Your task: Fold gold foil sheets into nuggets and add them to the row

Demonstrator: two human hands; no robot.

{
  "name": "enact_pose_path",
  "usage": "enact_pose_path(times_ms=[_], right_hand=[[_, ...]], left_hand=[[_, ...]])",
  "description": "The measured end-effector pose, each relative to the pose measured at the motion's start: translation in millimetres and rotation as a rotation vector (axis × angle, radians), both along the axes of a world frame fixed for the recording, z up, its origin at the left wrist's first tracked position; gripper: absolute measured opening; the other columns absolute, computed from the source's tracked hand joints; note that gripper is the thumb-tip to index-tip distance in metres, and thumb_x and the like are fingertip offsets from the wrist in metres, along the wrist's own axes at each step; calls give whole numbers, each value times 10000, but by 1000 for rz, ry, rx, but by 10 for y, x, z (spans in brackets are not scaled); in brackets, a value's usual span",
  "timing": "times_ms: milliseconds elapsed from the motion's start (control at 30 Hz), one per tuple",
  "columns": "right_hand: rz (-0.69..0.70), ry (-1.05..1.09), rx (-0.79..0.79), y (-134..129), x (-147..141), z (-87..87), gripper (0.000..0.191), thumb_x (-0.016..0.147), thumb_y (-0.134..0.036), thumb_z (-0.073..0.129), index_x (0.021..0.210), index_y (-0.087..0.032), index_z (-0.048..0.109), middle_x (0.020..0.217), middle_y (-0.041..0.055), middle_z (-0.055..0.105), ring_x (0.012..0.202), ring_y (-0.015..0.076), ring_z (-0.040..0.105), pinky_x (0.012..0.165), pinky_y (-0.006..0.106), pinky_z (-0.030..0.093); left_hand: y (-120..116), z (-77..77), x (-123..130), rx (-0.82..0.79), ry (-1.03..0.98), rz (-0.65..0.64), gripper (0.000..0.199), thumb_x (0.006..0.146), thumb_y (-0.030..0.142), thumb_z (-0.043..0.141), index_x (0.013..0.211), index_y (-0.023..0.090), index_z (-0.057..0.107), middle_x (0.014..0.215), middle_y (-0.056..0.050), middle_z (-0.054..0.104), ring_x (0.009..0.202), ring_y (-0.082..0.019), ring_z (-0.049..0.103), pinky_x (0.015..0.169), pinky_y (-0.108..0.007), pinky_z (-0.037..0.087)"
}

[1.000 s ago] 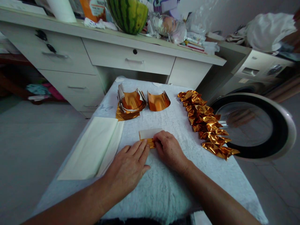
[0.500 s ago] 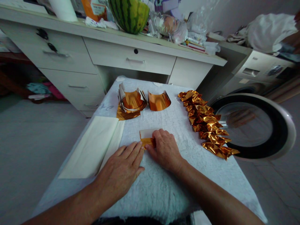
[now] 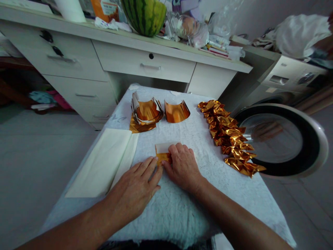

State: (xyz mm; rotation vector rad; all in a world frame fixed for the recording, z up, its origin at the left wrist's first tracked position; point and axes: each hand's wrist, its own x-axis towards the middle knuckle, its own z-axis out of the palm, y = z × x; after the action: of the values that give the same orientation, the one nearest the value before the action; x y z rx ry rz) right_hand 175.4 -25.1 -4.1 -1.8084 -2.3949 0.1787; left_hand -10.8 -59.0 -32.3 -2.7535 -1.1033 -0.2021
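Observation:
A small sheet of gold foil paper [image 3: 163,158], with a gold strip in front and its pale side showing behind, lies on the cloth-covered table [image 3: 182,215]. My left hand [image 3: 136,185] is stretched out flat, its fingertips on the paper's near left corner. On the paper's right part, my right hand [image 3: 184,166] is closed, with curled fingers and the thumb along the near edge; the right end is hidden under it. Left of my hands lie white paper sheets [image 3: 100,163]. Beyond them stand a curled stack of gold foil sheets [image 3: 147,111] and one curled gold sheet [image 3: 177,113].
A row of folded gold foil pieces [image 3: 226,133] runs along the table's right side. Beside it hangs the open round door [image 3: 275,139] of a washing machine [image 3: 291,74]. Behind the table is a white drawer desk [image 3: 145,64] bearing a cut watermelon [image 3: 145,17] and plastic bags.
My left thumb and index finger have shifted slightly toward the paper's near edge. My right hand has barely moved, and the paper stays in place.

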Motion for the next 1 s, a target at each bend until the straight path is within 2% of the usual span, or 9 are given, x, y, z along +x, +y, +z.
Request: enact_pose_path(times_ms=[133, 267, 533, 767, 1000], right_hand=[[1, -4, -2, 6, 3, 15, 274, 897, -454, 533, 967, -189, 535, 981, 84, 579, 918, 265, 512, 785, 399, 383], [3, -6, 3, 6, 6, 15, 250, 910, -432, 515, 972, -190, 535, 982, 83, 576, 909, 264, 512, 779, 402, 383], [12, -27, 28, -4, 12, -20, 135, 904, -303, 488, 957, -187, 531, 961, 79, 574, 894, 264, 508, 769, 408, 382], [2, 3, 47, -13, -2, -55, 302, 912, -483, 479, 933, -187, 534, 961, 88, 572, 883, 263, 492, 773, 413, 380], [4, 35, 4, -15, 41, 1, 226, 895, -410, 545, 974, -198, 553, 975, 76, 560, 906, 253, 493, 788, 394, 375]], left_hand=[[12, 4, -1, 12, -28, 7, 388, 932, 369, 524, 1234, 141, 608, 1339, -181, 588, 1250, -311, 539, 1014, -451, 455], [25, 13, 13, 24, -86, -37, 341, 951, 300, 479, 1197, 115, 625, 1335, -168, 596, 1268, -288, 522, 1062, -443, 409], [53, -59, 6, 9, -93, -68, 367, 927, 285, 502, 1227, 96, 594, 1334, -187, 588, 1245, -302, 543, 1037, -454, 452], [58, -27, -8, 19, -120, -82, 355, 911, 259, 509, 1210, 93, 604, 1310, -185, 607, 1211, -302, 571, 1016, -453, 484], [70, -40, 3, 43, -139, -89, 406, 917, 240, 490, 1282, 77, 561, 1308, -171, 616, 1203, -281, 579, 1017, -431, 485]])
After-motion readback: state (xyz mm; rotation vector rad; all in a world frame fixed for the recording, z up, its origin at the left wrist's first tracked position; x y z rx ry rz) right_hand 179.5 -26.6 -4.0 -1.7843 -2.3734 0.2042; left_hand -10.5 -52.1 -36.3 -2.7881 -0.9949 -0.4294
